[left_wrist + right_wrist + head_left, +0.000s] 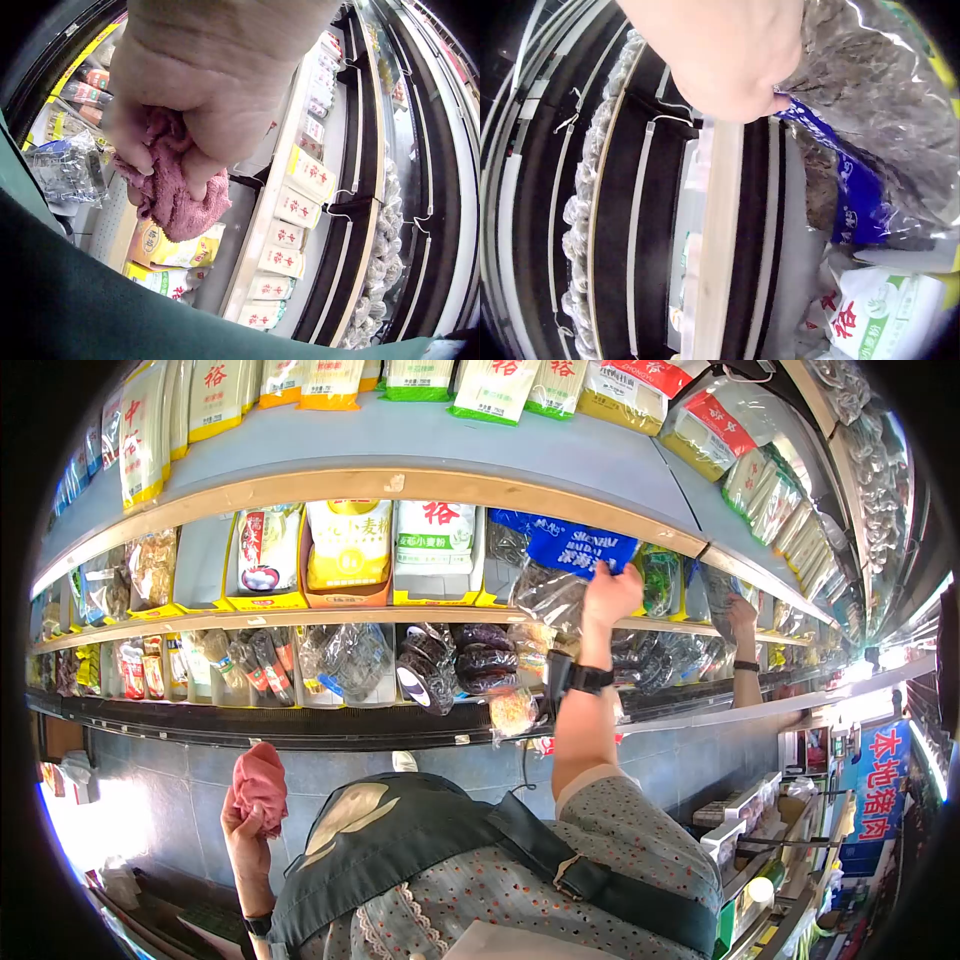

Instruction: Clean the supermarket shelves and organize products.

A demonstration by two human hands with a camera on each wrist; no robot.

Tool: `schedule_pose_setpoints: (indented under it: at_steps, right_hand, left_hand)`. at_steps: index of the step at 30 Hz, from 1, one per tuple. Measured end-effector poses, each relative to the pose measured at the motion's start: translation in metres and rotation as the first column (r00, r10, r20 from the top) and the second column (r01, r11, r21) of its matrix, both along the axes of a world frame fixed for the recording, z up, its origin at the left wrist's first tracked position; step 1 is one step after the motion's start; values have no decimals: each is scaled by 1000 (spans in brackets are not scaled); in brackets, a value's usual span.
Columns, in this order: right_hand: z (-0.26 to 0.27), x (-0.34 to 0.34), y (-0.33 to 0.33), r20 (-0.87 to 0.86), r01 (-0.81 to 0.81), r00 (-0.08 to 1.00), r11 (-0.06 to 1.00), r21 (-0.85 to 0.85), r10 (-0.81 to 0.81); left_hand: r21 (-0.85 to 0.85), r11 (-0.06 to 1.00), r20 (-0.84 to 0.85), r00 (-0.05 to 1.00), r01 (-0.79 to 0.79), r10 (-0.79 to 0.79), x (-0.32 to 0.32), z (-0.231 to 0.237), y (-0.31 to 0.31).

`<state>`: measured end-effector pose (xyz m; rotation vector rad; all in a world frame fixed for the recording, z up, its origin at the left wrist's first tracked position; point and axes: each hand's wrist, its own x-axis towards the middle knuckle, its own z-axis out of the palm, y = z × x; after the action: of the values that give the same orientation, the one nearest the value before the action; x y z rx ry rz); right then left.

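Observation:
My right hand (612, 598) reaches to the middle shelf and pinches the blue-topped edge of a clear plastic bag (575, 548). Dark, dry-looking contents show through that bag in the right wrist view, where its blue label (861, 196) hangs below the fingers. Beside it on the shelf is a white and green flour bag (436, 540). Away from the shelves, low at the left, my left hand (243, 828) grips a crumpled pink cloth (261, 785). The left wrist view shows the fingers and thumb bunched into the cloth (196, 206).
Packs of noodles (505, 385) line the upper shelf, whose wooden front edge (395, 484) juts out above the bags. Several wrapped goods (345, 660) fill the lower shelf. A mirror-like panel (745, 630) at the right reflects the right arm.

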<state>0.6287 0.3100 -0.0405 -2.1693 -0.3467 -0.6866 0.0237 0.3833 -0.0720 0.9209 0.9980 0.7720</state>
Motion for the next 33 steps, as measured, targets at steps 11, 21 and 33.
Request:
schedule_pose_setpoints:
  at_steps: [11,21,33]
  right_hand:
    - [-77,-57,137,306,-644,580,655,-395,755]
    - [-119,66,107,-176,-510,850,859,-41,497]
    - [-115,63,117,-527,-734,554,677,56,644]
  left_hand:
    - [9,999,-25,998,-50,51,5,8,-2]
    - [15,995,0,995,-100,100,-12,-6,-6]
    - [-4,999,-43,998,-43,43,27,4,2]
